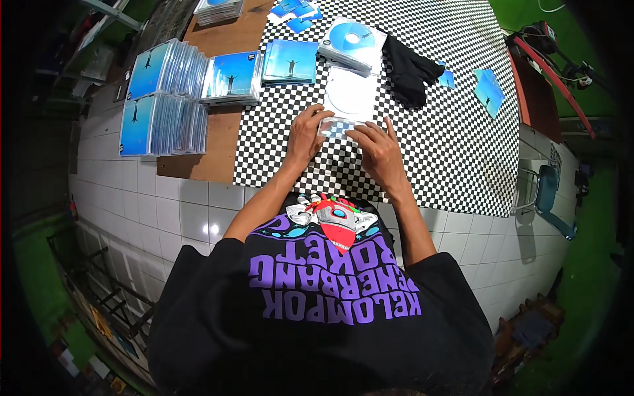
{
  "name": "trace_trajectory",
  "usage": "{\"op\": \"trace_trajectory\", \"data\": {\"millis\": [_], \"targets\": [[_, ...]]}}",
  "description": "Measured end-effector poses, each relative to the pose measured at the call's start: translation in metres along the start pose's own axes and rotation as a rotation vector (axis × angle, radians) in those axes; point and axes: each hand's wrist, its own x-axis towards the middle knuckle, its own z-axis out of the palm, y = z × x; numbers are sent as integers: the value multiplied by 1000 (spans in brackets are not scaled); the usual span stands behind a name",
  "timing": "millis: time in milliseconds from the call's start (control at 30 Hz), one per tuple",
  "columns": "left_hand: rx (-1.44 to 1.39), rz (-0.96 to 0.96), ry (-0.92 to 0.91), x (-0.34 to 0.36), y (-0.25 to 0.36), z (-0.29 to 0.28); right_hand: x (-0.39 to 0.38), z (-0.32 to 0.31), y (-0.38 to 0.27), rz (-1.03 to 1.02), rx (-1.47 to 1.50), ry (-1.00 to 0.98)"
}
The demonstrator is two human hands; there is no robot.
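Observation:
An open CD case lies before me on the checkered cloth. Its white disc side (351,91) is at the far end, and its clear lid (337,129) is tilted up on the near side. My left hand (306,134) grips the lid's left edge, fingertips curled over it. On the opposite edge my right hand (380,152) pinches the lid, with one finger sticking up. Just beyond the case sits a pile of cases with a blue-and-white disc (351,37) on top. A stack of blue printed inserts (290,61) is to its left.
Tall stacks of CD cases (162,71) with blue covers fill the left side, beside a shorter stack (231,76). A crumpled black cloth (405,72) lies right of the case. Loose blue cards (489,92) are farther right. A chair (553,198) stands past the table's right edge.

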Motion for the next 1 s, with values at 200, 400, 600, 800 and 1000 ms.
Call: {"op": "trace_trajectory", "data": {"millis": [200,400,600,800,1000], "targets": [[151,40,-8,-11,-7,7,-22,10,2,-11,-69,-140],[220,121,-216,-46,-16,-14,-42,15,-9,180,28,-197],[180,10,-158,-52,-20,-23,-4,29,-5,236,144,-213],[269,-34,-60,-49,-23,-16,110,90,0,85,155,119],[256,-80,-48,-49,-26,-14,160,130,8,25,-52,88]]}}
